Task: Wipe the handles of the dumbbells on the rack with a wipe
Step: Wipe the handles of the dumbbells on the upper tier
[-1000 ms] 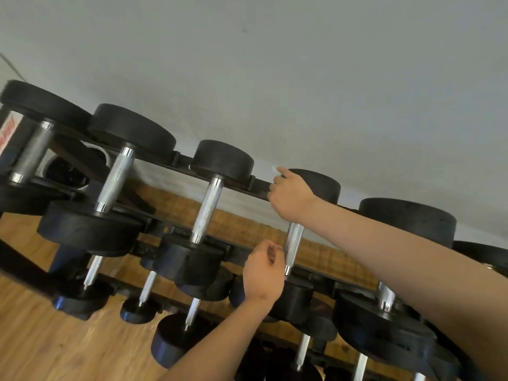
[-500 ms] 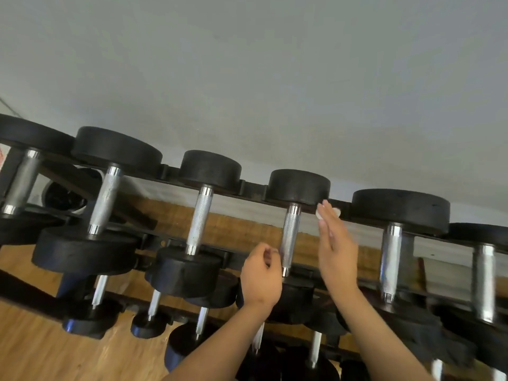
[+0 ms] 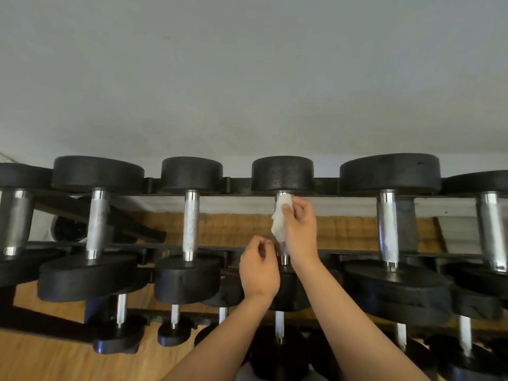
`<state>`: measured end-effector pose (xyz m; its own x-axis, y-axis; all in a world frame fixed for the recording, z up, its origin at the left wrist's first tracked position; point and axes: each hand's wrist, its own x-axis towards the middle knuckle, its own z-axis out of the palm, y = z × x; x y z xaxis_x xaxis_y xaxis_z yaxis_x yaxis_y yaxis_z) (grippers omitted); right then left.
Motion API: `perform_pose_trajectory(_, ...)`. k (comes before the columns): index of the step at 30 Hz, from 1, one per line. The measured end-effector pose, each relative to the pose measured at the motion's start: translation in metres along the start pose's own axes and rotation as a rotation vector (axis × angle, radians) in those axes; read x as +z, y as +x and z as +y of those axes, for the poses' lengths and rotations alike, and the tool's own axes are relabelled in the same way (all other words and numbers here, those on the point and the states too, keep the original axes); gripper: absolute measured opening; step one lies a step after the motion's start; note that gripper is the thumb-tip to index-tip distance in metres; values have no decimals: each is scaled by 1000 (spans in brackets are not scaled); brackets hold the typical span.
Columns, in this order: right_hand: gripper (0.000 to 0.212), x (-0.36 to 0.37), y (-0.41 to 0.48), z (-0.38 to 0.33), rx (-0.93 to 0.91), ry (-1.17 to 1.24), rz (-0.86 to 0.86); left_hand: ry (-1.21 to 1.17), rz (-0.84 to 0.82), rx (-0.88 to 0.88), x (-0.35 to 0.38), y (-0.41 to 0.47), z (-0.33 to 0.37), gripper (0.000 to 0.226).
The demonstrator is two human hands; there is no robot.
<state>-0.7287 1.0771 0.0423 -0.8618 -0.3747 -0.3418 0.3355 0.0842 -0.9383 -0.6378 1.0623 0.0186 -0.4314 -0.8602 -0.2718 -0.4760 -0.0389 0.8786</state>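
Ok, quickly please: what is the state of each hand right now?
Left hand: fingers curled beside the handle; whether it holds anything cannot be told.
Right hand: closed on the wipe, pressing it to the handle.

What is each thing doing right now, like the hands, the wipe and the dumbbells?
right hand: grips the wipe against a handle.
left hand: fingers curled beside that handle; unclear if it holds anything.
wipe: white, crumpled, pressed on the handle's upper part.
middle dumbbell: on the rack, handle partly covered by the wipe.
other dumbbells: resting on the rack, handles bare.
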Motion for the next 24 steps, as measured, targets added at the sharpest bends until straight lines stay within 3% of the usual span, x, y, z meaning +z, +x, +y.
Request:
perform_pose_trajectory(5,5,4,11,1,73,75,103,2,-10,3,0,-2,1,23)
perform_pose_trajectory(9,18,4,31,2,290,155,116,0,-4,-10,1,1,1,20)
perform_pose_trajectory(14,19,4,14,4,136,28,137,7,6,-12,2,2,-1,21)
perform_pose_trajectory(19,22,-4,33,-7,259,92,9,21,13,-20,1,1,-1,19)
perform_pose_trajectory(22,23,-10,20,5,83,-79,25,22,12,-11,0,0,-2,19)
perform_pose_trajectory(24,21,-10,17,7,65,-69,41,17,9,-6,1,1,0,19)
